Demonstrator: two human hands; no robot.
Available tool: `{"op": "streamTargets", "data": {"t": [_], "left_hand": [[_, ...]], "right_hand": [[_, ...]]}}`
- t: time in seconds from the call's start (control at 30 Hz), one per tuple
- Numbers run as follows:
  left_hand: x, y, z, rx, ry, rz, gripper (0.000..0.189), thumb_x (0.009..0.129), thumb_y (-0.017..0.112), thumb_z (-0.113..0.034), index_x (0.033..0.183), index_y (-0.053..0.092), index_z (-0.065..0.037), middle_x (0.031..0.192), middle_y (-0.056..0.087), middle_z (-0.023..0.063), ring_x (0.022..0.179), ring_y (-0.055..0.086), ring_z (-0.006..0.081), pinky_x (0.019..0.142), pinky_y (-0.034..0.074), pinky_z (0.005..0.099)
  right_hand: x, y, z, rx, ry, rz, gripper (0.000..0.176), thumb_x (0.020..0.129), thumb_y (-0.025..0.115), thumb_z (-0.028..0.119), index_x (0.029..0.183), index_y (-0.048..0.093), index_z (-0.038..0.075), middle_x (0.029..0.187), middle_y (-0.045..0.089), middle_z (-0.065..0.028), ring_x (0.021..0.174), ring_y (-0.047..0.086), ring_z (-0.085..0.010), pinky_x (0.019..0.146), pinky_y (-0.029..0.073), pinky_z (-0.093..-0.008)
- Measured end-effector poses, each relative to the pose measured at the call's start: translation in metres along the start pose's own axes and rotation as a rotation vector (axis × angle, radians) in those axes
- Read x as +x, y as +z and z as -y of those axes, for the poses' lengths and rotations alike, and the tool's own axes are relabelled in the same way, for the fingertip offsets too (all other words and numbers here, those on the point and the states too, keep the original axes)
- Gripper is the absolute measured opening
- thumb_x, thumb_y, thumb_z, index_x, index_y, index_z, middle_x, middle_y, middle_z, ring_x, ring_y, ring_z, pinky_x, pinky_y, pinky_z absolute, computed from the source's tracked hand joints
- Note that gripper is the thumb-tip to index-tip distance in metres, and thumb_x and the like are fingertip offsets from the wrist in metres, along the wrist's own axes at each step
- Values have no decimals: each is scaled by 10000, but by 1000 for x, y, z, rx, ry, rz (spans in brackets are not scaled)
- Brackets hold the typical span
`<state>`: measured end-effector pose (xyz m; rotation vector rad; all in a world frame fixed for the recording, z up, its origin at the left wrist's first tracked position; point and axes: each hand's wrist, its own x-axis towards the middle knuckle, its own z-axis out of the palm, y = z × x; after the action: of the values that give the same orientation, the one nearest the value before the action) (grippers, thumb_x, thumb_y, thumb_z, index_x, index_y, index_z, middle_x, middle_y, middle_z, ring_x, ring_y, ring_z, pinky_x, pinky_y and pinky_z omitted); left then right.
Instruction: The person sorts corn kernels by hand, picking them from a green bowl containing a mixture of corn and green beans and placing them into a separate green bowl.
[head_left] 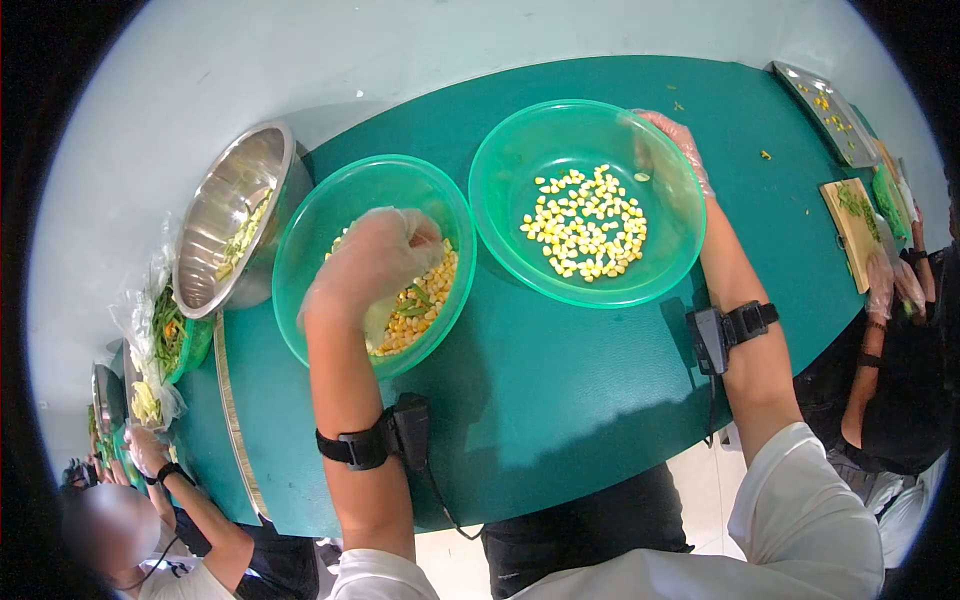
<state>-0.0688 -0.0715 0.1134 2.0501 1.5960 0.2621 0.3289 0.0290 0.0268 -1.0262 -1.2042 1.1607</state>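
My left hand (372,262), in a clear plastic glove, is over the left green bowl (330,200). Its fingers are curled closed, and whatever they hold is hidden. Beneath it lie corn kernels (436,290) with a few green bits among them. My gloved right hand (680,148) grips the far right rim of the right green bowl (590,125), its fingers partly showing through the translucent wall. Loose pale yellow corn kernels (585,222) are spread over that bowl's bottom. The two bowls stand side by side on the green table (560,370).
A tilted steel bowl (215,190) with pale shreds stands at the left, near a bag of greens (168,330). At the right are a metal tray (825,115) and a cutting board (850,225) with greens, where another person's gloved hands (890,280) work. Another person is at lower left.
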Motion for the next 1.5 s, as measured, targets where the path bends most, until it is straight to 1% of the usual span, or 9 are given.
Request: {"op": "streamTargets", "data": {"t": [0.2, 0.5, 0.6, 0.8, 0.9, 1.1, 1.3, 1.4, 1.5], "left_hand": [[-3, 0, -5, -49, 42, 37, 310, 834, 779, -174, 1081, 756, 13, 973, 759, 174, 892, 730, 294, 824, 562, 395], [-5, -1, -14, 5, -61, 137, 254, 843, 764, -138, 1070, 769, -25, 993, 764, 151, 932, 734, 289, 859, 569, 393], [-5, 1, -8, 33, -3, 89, 233, 841, 755, -130, 1051, 770, -32, 979, 759, 146, 926, 729, 299, 857, 569, 396], [-3, 1, -13, 67, 37, -28, 131, 863, 689, -102, 952, 731, -16, 869, 734, 169, 782, 691, 319, 782, 546, 426], [4, 5, -4, -23, 147, -160, 100, 879, 662, -96, 917, 699, -11, 809, 703, 177, 713, 640, 302, 741, 525, 428], [3, -3, -17, -264, 203, -204, 102, 940, 666, -111, 924, 644, -13, 755, 623, 46, 736, 614, 122, 694, 506, 337], [-5, -3, -34, -665, 227, -145, 107, 953, 723, -80, 941, 633, -24, 818, 624, -26, 774, 571, 74, 718, 504, 274], [0, 1, -30, -723, 318, -188, 112, 952, 733, -64, 948, 629, -23, 820, 626, -16, 784, 578, 79, 739, 514, 282], [3, -3, -18, -426, 275, -190, 57, 969, 700, -70, 969, 645, -55, 875, 628, -48, 830, 570, 43, 779, 510, 248]], "right_hand": [[1, -1, -1, 45, 22, 4, 180, 990, 676, 174, 1107, 759, 65, 811, 644, 50, 699, 559, -43, 624, 453, -212], [1, -2, 1, 48, 30, 17, 171, 994, 668, 177, 1094, 760, 73, 784, 626, 54, 679, 544, -47, 615, 444, -220], [0, 0, 1, 43, 33, 8, 173, 995, 670, 179, 1099, 760, 75, 780, 624, 54, 675, 540, -47, 615, 441, -220], [2, -4, -3, -15, 6, 23, 182, 993, 681, 176, 1124, 759, 75, 799, 636, 56, 691, 543, -39, 619, 438, -212], [3, -2, -3, 11, 19, 8, 180, 992, 687, 164, 1131, 758, 76, 812, 643, 57, 700, 551, -36, 625, 444, -206], [2, -3, -3, 17, 2, 34, 177, 993, 691, 165, 1131, 759, 77, 825, 647, 54, 710, 555, -35, 630, 447, -203], [0, -4, -4, -37, -32, 41, 187, 999, 684, 202, 1115, 765, 78, 810, 631, 53, 701, 532, -42, 616, 425, -219], [-1, -1, -1, -24, -10, 22, 189, 998, 683, 203, 1114, 764, 77, 808, 630, 52, 699, 529, -44, 618, 424, -218], [-2, 0, 0, -21, -9, 17, 187, 996, 683, 192, 1118, 762, 73, 809, 630, 52, 701, 532, -43, 622, 428, -216]]}}
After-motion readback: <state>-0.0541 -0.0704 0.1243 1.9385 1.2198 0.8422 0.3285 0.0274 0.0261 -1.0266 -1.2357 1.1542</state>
